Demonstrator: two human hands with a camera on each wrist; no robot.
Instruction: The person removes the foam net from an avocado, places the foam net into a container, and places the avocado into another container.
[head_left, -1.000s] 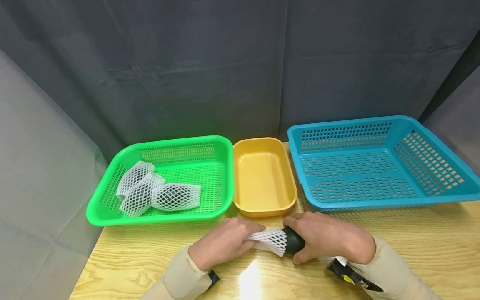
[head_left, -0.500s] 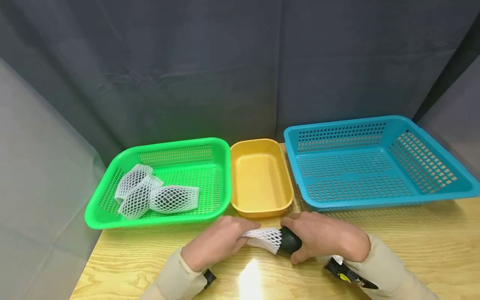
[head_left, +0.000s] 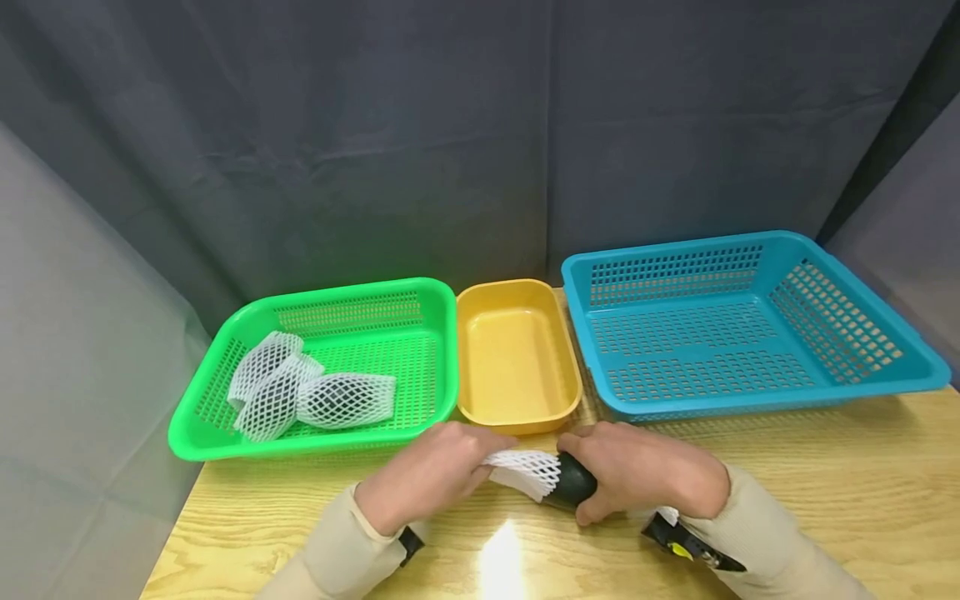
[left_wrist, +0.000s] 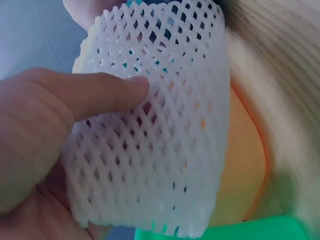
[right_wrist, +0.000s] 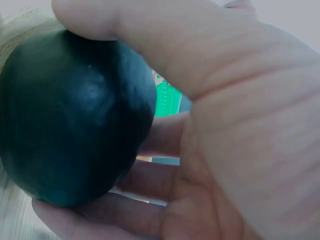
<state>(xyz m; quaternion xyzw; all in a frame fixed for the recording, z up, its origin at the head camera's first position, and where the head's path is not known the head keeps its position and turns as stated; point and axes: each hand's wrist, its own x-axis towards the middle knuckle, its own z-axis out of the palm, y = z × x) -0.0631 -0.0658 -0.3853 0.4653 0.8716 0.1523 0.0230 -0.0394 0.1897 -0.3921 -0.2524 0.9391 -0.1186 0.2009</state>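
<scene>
Two hands fill the lower middle of my head feed, and I have both of them on one job. Taking the dark green object (head_left: 574,483) as my clock's centre, I see the left hand (head_left: 427,477) at nine o'clock and the right hand (head_left: 645,471) at three. My left fingers pinch the free end of a white foam net (head_left: 523,472), thumb (left_wrist: 115,92) laid across its near face. The net's other end is around the nine o'clock end of the dark green object, leaving the rest bare. On the right I grip that bare, rounded end: thumb over it, the other fingers curled beneath with small gaps between them. I cannot tell whether it touches the wooden table (head_left: 450,571).

At ten o'clock sits a green basket (head_left: 447,350), with three netted pieces (head_left: 345,400) bunched together along its nine-to-five o'clock side, by way of seven; something dark shows through each mesh. At eleven, just beside that basket, I have a yellow tray (head_left: 517,367). A blue basket (head_left: 750,402) stands at two o'clock, and dark cloth (head_left: 360,125) hangs behind everything at twelve.
</scene>
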